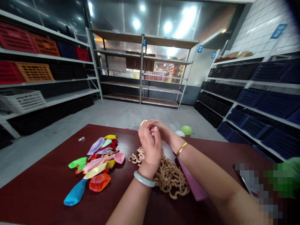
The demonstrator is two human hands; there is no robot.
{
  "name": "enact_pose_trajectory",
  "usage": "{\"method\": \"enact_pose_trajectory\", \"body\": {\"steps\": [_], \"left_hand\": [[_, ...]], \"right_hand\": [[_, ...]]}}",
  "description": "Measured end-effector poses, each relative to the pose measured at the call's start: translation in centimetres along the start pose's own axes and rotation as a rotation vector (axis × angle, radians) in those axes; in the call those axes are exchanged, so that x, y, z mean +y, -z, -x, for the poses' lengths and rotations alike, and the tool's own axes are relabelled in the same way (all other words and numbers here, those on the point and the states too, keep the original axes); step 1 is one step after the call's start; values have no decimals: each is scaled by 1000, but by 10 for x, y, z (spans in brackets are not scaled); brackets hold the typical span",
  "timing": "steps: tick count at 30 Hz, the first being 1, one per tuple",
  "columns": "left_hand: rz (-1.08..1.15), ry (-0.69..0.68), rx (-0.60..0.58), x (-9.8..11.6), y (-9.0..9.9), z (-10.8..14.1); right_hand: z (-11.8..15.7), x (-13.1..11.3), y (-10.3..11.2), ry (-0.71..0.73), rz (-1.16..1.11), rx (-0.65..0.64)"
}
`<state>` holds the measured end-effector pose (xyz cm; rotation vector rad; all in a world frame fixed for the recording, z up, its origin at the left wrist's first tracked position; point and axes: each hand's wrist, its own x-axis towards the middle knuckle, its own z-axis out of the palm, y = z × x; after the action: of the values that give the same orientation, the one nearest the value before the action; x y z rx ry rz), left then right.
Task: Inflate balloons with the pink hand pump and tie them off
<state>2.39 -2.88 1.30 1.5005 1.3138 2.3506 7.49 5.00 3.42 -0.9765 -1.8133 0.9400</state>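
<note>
My left hand (pixel 150 139), with a pale bangle at the wrist, is raised over the table with its fingers curled. My right hand (pixel 161 127), with a gold bangle on the forearm, meets it at the fingertips. Whatever the fingers hold is mostly hidden; a small yellow piece (pixel 143 122) shows just past the left fingers, and I cannot tell if it is held. Below the hands lies a heap of tan curled snack pieces (pixel 170 178). Partly under the right forearm is a pink flat sheet or bag (pixel 193 184). Uninflated balloons (pixel 98 164) in several colours lie to the left.
The dark red table (pixel 42 184) has a small clear scrap (pixel 81 138) at its far left. Beyond its far edge are a green balloon (pixel 186 130) and a white one (pixel 180 133). Shelves with crates (pixel 35 71) line the sides. A blurred patch covers the right edge.
</note>
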Motion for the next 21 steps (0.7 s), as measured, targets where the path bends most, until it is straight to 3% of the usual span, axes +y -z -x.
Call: {"method": "enact_pose_trajectory", "body": {"steps": [2,4,7,10,18,21], "left_hand": [[-2,115,74,-8,-2,-3],[84,294,54,-17,-8,-4],[357,581,-194,-27,-19,-2],[483,736,-360,-28,-26,4],[405,672,-510,-20,-16,-3],[388,611,-401,-21,-3,-19]], "right_hand": [[-8,0,24,-63,-115,-73],[-8,-1,45,-142,-276,-108],[0,-1,66,-269,-636,-133],[10,2,79,-310,-747,-113],[20,14,98,-274,-747,-72],[22,13,105,-252,-753,-76]]}}
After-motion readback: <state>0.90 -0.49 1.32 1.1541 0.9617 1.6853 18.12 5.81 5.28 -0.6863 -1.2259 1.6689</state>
